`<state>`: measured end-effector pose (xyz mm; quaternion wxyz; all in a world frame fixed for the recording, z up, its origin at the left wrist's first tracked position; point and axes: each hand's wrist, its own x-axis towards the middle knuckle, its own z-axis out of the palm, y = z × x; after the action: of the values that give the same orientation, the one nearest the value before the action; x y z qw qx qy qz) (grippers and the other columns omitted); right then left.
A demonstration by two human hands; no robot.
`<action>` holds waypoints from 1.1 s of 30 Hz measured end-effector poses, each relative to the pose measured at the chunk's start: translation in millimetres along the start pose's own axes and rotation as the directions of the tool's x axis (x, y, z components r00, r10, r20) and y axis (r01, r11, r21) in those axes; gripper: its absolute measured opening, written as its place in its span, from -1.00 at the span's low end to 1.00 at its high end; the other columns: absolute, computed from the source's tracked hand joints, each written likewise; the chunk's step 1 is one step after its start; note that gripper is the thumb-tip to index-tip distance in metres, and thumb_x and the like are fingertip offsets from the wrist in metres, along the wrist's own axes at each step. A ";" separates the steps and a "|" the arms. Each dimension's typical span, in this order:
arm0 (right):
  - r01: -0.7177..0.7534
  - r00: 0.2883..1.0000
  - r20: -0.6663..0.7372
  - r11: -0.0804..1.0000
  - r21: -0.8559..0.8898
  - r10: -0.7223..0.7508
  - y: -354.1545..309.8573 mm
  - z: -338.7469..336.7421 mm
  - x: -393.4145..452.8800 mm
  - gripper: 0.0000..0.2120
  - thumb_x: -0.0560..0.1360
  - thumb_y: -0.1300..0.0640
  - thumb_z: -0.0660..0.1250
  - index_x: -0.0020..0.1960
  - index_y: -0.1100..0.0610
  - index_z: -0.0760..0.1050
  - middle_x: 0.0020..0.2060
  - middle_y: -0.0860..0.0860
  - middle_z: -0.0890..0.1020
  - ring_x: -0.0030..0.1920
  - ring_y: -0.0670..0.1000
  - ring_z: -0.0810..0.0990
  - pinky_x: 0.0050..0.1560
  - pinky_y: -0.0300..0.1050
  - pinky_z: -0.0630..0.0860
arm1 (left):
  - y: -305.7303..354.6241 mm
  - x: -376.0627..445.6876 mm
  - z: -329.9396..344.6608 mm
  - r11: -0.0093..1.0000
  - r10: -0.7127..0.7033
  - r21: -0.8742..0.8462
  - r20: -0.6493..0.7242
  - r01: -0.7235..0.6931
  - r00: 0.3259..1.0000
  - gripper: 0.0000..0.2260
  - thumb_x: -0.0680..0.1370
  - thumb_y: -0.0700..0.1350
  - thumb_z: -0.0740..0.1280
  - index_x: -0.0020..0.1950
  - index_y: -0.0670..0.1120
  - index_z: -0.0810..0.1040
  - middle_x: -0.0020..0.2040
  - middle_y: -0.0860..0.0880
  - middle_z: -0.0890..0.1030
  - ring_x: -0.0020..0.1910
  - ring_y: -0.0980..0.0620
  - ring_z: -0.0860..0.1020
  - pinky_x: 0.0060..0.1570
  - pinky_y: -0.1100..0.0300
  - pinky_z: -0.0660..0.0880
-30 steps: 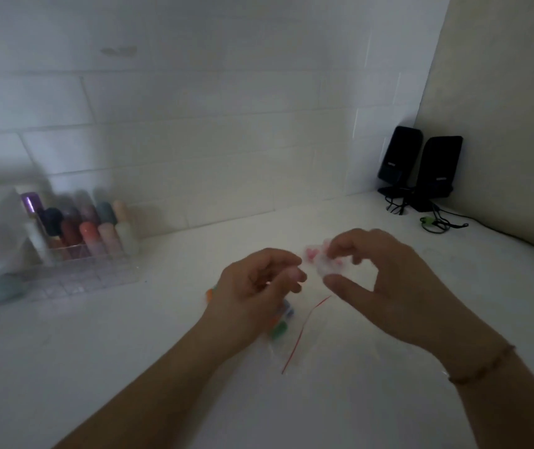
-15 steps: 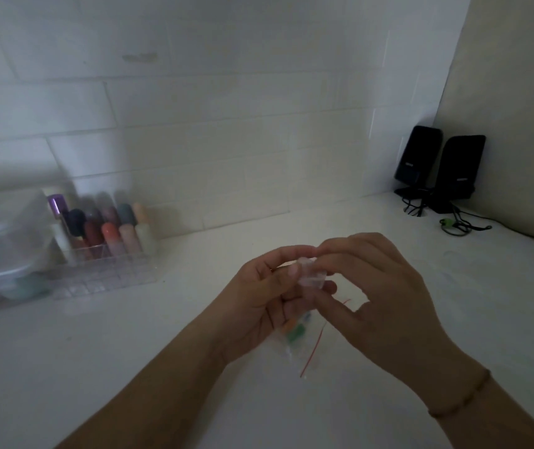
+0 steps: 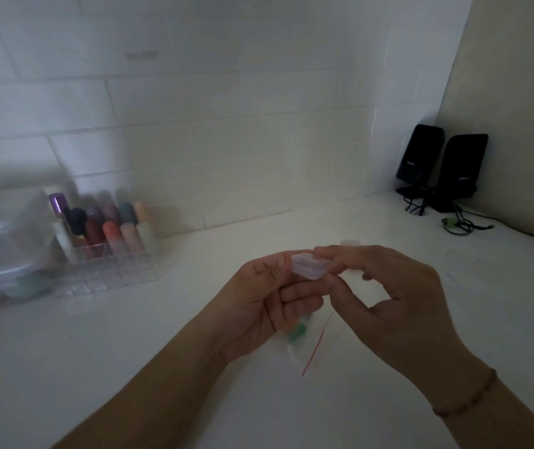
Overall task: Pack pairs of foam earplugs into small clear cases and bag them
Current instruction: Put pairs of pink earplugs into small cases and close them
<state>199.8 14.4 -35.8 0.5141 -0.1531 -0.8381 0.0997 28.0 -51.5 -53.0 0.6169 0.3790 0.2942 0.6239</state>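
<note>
A small clear plastic case [image 3: 309,265] is held above the white counter between both hands, its lid closed as far as I can tell. My left hand [image 3: 269,303] grips its left side with thumb and fingers. My right hand [image 3: 385,299] pinches its right end from above and below. Under the hands lies a clear zip bag [image 3: 304,345] with a red seal strip, with a green earplug [image 3: 297,332] and something orange inside, partly hidden by my left hand. Another small pinkish case [image 3: 350,243] sits on the counter just behind my right fingers.
A clear organiser tray [image 3: 110,270] with several coloured foam earplugs stands at the back left beside a clear lidded box [image 3: 3,251]. Two black speakers [image 3: 440,166] with cables stand in the back right corner. A tiled wall runs behind the counter.
The hands came together on the clear case, which was in my right hand alone a second ago. The view has shifted left, so the objects sit further right in frame.
</note>
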 end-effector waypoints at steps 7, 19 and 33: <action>-0.026 0.999 -0.024 0.992 -0.121 0.024 -1.1 0.6 1.5 -0.90 0.41 0.04 0.38 -0.15 -0.03 0.67 -0.18 -0.25 0.69 -0.37 -0.08 0.63 -0.36 -0.10 0.53 | -5.2 1.2 -1.6 0.999 0.016 0.029 -0.022 -0.015 1.000 -0.70 0.61 -0.13 0.20 0.15 -0.30 0.60 0.08 -0.22 0.66 -0.03 -0.01 0.68 -0.01 0.18 0.62; 0.003 0.997 -0.078 0.967 -0.254 -0.024 -2.7 9.8 1.2 -0.83 0.45 0.03 0.30 -0.23 0.00 0.65 -0.42 -0.07 0.65 -0.44 -0.03 0.59 -0.38 -0.13 0.53 | -5.5 2.0 -3.2 0.994 0.064 0.086 -0.026 -0.061 0.998 -0.62 0.48 0.03 0.43 0.08 -0.28 0.64 0.06 -0.21 0.67 -0.02 -0.03 0.68 0.07 0.14 0.60; -0.043 0.998 0.032 0.993 -0.109 0.047 -6.2 6.2 -0.7 -0.78 0.50 0.06 0.39 0.14 0.01 0.59 0.05 -0.17 0.65 0.13 -0.13 0.59 0.04 -0.09 0.57 | -8.1 4.9 2.1 0.990 0.130 0.057 -0.035 -0.128 0.991 -0.41 0.37 0.13 0.52 0.25 -0.20 0.53 0.11 -0.20 0.61 0.02 -0.11 0.62 0.09 0.03 0.56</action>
<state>193.6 8.3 -37.2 0.4879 -0.1977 -0.8475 0.0681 34.4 -46.3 -58.1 0.5588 0.4019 0.2980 0.6614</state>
